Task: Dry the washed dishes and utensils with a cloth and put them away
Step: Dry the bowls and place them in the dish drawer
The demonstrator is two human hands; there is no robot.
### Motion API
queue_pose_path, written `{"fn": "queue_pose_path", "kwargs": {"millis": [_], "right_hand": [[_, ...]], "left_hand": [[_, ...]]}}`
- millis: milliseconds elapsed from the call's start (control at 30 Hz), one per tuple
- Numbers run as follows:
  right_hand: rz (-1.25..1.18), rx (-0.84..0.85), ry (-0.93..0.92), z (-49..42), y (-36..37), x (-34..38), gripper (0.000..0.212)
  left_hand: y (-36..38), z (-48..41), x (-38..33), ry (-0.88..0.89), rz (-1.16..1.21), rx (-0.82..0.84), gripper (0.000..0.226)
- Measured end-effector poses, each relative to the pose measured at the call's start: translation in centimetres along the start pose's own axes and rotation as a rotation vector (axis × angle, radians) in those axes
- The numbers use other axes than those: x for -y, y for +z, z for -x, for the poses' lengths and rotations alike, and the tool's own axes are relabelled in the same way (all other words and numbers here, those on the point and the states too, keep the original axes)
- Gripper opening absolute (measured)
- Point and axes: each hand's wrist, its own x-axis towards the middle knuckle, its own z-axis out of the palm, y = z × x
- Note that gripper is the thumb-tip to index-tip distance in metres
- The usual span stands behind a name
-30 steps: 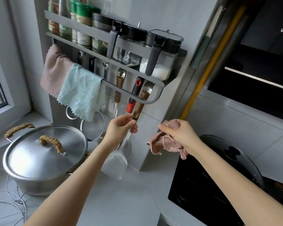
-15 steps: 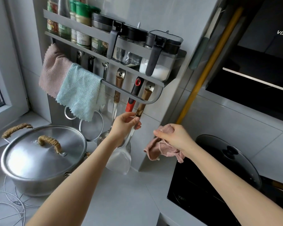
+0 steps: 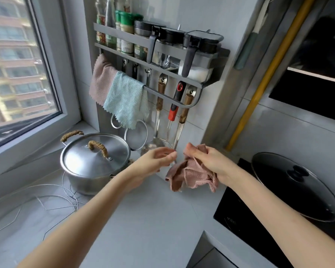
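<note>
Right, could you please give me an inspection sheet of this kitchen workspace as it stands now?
Surface: grey counter; a lidded steel pot stands on it by the window.
Job's things: spatula hangs from the wall rack, beside the red-handled skimmer and ladle; the drying cloth is bunched up.
Clutter: thin wire frame lies on the counter by the pot.
Grippers: left hand relaxed, holding nothing, close to the spatula's shaft; right hand grips the drying cloth.
Cables: nothing seen.
Surroundings: hanging cloths over the rack's rail, spice jars above, black cooktop with glass lid at right.
</note>
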Motion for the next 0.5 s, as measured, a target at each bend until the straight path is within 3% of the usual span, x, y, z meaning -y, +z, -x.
{"fn": "queue_pose_path", "kwargs": {"millis": [100,167,267,333,433,500], "right_hand": [[-0.122,0.146,0.02,0.9,2.5,-0.4,0.075],[-0.188,0.24,0.023,1.4,4.8,-0.6,0.076],[-0.289,0.365,0.018,2.5,9.1,-0.9,0.047],[-0.243,0.442,0.037,3.2,12.7,-1.8,0.043],[-0.189,0.553,0.023,5.6,18.7,-3.3,0.056],[-0.141,0.565,-0.061,8.5,22.5,-3.8,0.073]], "left_hand": [[0.4,4.6,1.8,-0.085,0.072,0.014,0.037],[0.4,7.4,2.9,-0.108,0.137,-0.14,0.03],[-0.3,11.9,4.3,-0.12,0.145,-0.46,0.02],[-0.9,15.4,5.0,-0.132,0.169,-0.63,0.014],[-1.7,21.2,6.1,-0.197,0.188,-0.861,0.014],[-2.4,25.2,7.0,-0.264,0.237,-0.917,0.013]]}}
